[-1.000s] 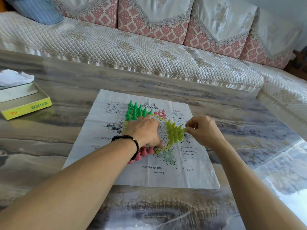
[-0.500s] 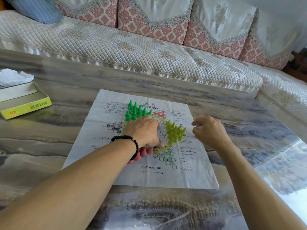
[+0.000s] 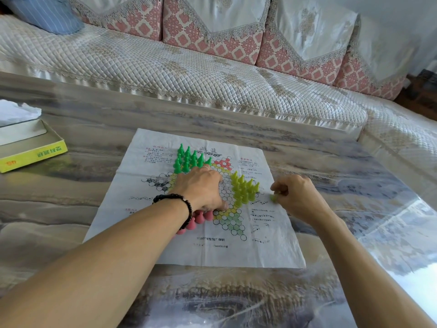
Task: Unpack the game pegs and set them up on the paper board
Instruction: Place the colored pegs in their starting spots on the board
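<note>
Right hand (image 3: 294, 194) has pulled back off the yellow pegs (image 3: 244, 189) since a second ago and now sits just right of them, fingers curled around what looks like one more yellow-green peg (image 3: 273, 198). So I'd guess that cluster isn't finished. Left hand (image 3: 201, 188) hasn't moved, fingers down on the middle of the board (image 3: 165, 245), seems to be pinning the paper; can't tell if it holds anything. Green pegs (image 3: 189, 159) stand at the far corner, pink pegs (image 3: 198, 218) peek out under the left wrist.
</note>
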